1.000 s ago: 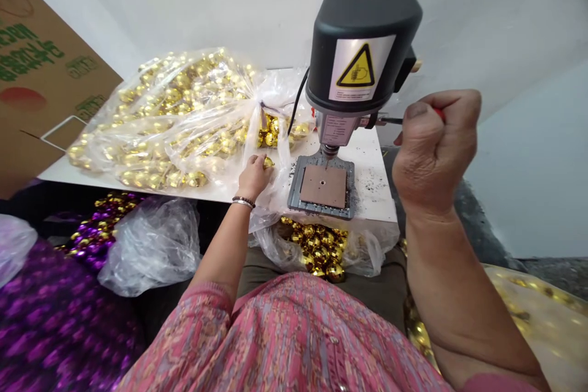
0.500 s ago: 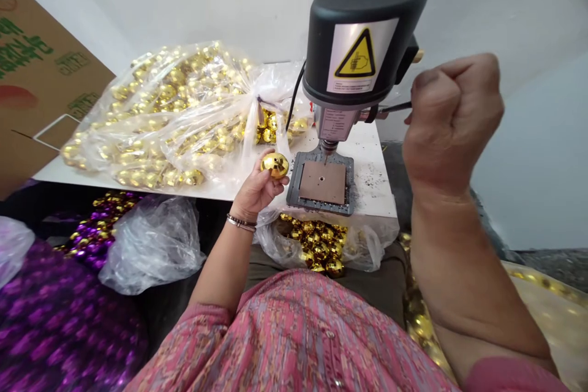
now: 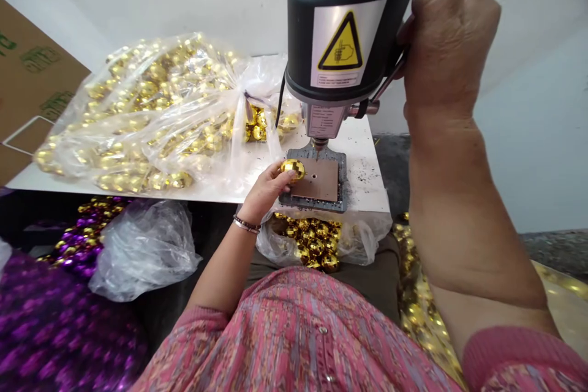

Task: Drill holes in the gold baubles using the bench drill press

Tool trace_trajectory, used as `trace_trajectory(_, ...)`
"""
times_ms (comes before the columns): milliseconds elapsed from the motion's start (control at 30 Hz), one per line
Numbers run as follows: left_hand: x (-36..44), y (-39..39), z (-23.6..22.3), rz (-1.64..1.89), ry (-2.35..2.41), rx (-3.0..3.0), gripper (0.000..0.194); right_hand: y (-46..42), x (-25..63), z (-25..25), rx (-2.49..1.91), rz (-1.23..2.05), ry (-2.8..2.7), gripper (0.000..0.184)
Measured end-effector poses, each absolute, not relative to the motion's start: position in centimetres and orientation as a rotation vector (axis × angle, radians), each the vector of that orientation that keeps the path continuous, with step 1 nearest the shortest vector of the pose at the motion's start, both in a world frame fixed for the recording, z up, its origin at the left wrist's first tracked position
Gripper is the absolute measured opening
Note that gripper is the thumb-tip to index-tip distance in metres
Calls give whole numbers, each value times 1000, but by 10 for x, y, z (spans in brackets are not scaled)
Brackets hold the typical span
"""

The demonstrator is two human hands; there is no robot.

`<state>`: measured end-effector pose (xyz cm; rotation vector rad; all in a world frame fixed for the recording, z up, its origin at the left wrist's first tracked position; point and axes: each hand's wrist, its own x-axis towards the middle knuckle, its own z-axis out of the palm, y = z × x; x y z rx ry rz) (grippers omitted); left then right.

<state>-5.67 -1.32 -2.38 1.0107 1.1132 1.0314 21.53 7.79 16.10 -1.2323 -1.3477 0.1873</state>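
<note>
Over the left edge of a brown square plate [image 3: 321,187], the left hand [image 3: 271,187] pinches a shiny gold faceted ball [image 3: 293,169] between thumb and fingers, its grip closed just enough to go round it; whether the ball touches the plate I cannot tell. Just right of the ball, a small dark-rimmed hole marks the plate, which lies on the grey base [image 3: 287,199] of a bench drill press [image 3: 349,43]. Its thin bit [image 3: 318,152] points down above the plate's rear part. Up beside the motor housing, the right hand [image 3: 452,43] is balled into a fist round the upper end of the feed lever [image 3: 390,82]. Dark shavings [image 3: 362,180] scatter over the white tabletop [image 3: 379,199] right of the base. Left of the press lies a large clear bag [image 3: 151,104] full of gold balls, and below the table's front edge an open plastic bag [image 3: 275,245] holds more. Farther left are a crumpled clear bag [image 3: 144,251], a purple bundle [image 3: 55,318] and a cardboard box [image 3: 32,73]
</note>
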Motion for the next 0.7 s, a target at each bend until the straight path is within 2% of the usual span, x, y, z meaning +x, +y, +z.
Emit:
trace_trajectory(333, -31, 2, -25, 875, 1437, 1562, 31, 56, 190, 177, -1290, 263, -1218, 41)
trace_trajectory(467, -30, 1, -19, 779, 1479, 1722, 29, 56, 188, 180, -1259, 281, -1198, 41)
trace_trajectory(567, -25, 1, -16, 695, 1521, 1836, 36, 56, 188, 179, -1234, 283, -1207, 40)
trace_trajectory(700, -17, 7, -18, 672, 1493, 2008, 63, 56, 189, 176, -1230, 291, -1215, 37)
